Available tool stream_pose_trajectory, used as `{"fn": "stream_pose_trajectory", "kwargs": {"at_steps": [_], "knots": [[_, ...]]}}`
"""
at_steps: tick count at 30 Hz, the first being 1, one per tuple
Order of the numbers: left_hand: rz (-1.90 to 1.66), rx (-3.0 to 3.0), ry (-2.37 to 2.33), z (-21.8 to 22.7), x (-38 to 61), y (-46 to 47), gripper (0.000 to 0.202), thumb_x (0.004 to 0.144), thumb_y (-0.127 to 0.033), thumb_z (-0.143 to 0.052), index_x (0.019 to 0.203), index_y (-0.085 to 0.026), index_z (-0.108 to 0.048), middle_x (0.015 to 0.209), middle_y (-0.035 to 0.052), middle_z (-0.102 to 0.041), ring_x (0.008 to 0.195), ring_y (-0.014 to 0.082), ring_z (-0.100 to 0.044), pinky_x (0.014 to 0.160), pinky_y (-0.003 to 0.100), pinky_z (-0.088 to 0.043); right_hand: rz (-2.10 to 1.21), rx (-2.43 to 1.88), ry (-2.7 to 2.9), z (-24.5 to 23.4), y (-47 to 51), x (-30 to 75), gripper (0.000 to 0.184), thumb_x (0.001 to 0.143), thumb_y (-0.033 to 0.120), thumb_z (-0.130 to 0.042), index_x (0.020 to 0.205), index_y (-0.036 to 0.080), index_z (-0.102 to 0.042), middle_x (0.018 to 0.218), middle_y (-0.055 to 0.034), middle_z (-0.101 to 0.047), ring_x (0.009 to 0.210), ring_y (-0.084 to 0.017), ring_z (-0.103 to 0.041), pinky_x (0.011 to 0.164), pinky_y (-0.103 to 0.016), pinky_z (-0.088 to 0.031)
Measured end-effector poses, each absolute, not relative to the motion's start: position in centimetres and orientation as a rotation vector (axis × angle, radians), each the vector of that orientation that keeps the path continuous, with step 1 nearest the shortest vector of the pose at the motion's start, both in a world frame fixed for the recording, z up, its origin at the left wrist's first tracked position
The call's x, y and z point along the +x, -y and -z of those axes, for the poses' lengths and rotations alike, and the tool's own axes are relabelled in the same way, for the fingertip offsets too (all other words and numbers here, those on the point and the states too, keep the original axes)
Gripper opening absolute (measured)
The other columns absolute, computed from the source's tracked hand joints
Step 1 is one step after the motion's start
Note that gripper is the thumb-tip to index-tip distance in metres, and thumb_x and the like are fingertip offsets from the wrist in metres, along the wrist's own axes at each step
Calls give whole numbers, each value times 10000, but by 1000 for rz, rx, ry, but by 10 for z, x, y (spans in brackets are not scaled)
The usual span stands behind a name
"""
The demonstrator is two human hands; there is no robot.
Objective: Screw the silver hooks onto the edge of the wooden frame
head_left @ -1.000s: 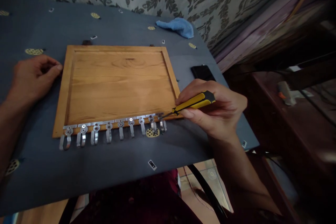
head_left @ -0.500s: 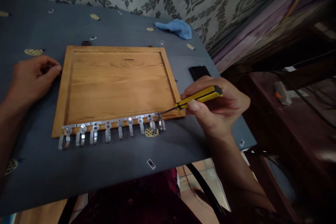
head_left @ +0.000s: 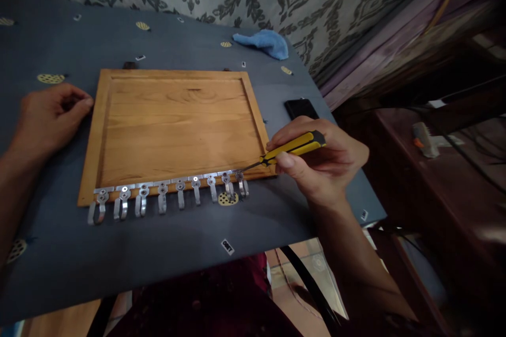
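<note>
A wooden panel [head_left: 177,121] with a raised frame lies flat on the table. Along its near edge runs a row of several metal hooks [head_left: 162,196] joined by a metal strip, their curved ends jutting over the edge. My right hand [head_left: 322,163] grips a yellow-and-black screwdriver [head_left: 292,148], its shaft slanting down left to the rightmost hook [head_left: 242,184]; the tip appears to be at that hook's upper screw. My left hand [head_left: 53,116] rests at the panel's left edge, fingers curled, thumb and forefinger tips together by the frame. Anything inside those fingers is hidden.
A blue cloth [head_left: 264,42] lies at the back of the patterned grey tabletop [head_left: 174,263]. Beyond my right hand is a black phone-like object [head_left: 300,109]. Dark reddish furniture [head_left: 454,184] with an orange-and-white item [head_left: 425,139] stands at right, across a gap.
My right hand and the screwdriver's handle have shifted slightly left, with the tip still at the rightmost hook. My left hand and the panel look unmoved.
</note>
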State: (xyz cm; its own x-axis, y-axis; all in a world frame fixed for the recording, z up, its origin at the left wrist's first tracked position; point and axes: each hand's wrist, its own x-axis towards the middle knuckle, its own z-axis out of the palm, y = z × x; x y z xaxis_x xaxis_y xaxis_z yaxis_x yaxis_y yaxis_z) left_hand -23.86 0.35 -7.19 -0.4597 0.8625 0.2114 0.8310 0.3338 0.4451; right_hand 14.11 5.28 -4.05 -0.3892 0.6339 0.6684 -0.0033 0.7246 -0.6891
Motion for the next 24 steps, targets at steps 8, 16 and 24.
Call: {"fn": "stream_pose_trajectory", "kwargs": {"at_steps": [8,16,24], "knots": [[-766,1571,-2540,75,-241,-4,468,733,-498,-438,959,-153,-660,754,16,-576,602,113,-453,595,248,-353,-760,-481,1881,40,-53,144,90,790,243,-746,875,268,-729,746,-16,-702,618,-177,-606,534,-331,-523],[-772,1585,-2530,76,-242,-4,464,742,-492,-444,972,-155,-664,754,18,-571,623,121,-456,602,252,-357,-810,-492,1868,41,-52,145,97,800,234,-738,895,253,-738,786,-20,-711,581,-156,-602,520,-319,-529],[-742,1594,-2539,72,-240,-4,470,724,-492,-431,940,-144,-661,715,7,-548,584,107,-438,568,243,-321,-706,-558,1740,39,-49,140,89,826,354,-713,861,273,-731,794,-17,-695,630,-170,-638,463,-301,-516]]}}
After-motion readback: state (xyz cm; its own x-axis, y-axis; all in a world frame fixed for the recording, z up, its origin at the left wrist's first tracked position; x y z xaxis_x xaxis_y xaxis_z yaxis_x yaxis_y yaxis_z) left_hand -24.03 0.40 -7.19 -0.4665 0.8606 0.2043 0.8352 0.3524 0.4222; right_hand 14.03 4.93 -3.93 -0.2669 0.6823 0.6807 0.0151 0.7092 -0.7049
